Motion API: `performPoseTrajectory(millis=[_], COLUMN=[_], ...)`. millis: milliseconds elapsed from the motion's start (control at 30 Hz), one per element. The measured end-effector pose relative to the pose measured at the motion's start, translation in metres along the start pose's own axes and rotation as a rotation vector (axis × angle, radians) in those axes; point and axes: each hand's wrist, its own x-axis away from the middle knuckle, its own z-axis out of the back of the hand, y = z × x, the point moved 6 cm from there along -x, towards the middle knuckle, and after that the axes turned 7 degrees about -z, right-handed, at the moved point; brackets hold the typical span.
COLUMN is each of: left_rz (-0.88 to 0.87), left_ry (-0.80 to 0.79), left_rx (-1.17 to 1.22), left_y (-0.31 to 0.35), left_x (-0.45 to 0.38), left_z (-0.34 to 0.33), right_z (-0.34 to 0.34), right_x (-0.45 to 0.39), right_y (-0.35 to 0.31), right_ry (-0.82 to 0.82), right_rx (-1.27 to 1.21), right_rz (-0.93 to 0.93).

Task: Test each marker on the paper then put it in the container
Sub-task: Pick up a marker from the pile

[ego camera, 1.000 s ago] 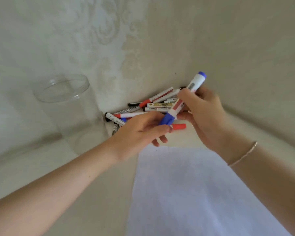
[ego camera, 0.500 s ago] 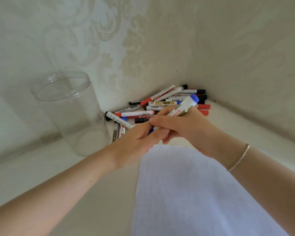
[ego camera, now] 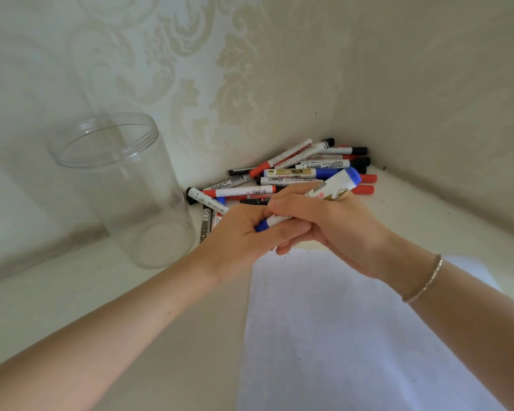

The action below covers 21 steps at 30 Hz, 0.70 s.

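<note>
Both hands hold one white marker with blue ends (ego camera: pixel 337 183) above the far edge of the white paper (ego camera: pixel 353 336). My right hand (ego camera: pixel 333 229) grips its barrel, the blue tail pointing up and right. My left hand (ego camera: pixel 244 235) pinches the blue cap (ego camera: pixel 263 225) at the marker's lower end. The cap looks to be on the marker. Behind the hands, a pile of several markers (ego camera: pixel 291 173) with red, black and blue caps lies in the corner. A clear plastic jar (ego camera: pixel 116 185) stands upright and empty to the left.
Patterned walls meet in a corner right behind the marker pile. The jar stands close to the left wall. A thin bracelet (ego camera: pixel 425 280) circles my right wrist. The pale table surface (ego camera: pixel 72 292) stretches towards me on the left of the paper.
The marker has come down from a steep, raised angle to a flatter one just above the pile. My left hand has closed on its blue cap, and both hands have drawn together.
</note>
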Motion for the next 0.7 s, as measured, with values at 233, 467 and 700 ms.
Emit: performPoseTrajectory(millis=[233,467,700], left_rz=[0.171,0.240,0.051], left_ry=[-0.035,-0.340,-0.297], left_rx=[-0.318,-1.079,-1.220], left_y=[-0.030,-0.041,-0.046], left_x=[0.000,0.025,0.026], left_z=[0.017,0.027,0.002], right_z=[0.021,0.051,0.036], right_x=[-0.002,-0.001,-0.009], right_y=[0.000,0.013,0.043], right_ry=[0.108,0.382,0.505], right_rx=[-0.063,-0.091,-0.264], right_rz=[0.057,0.013,-0.096])
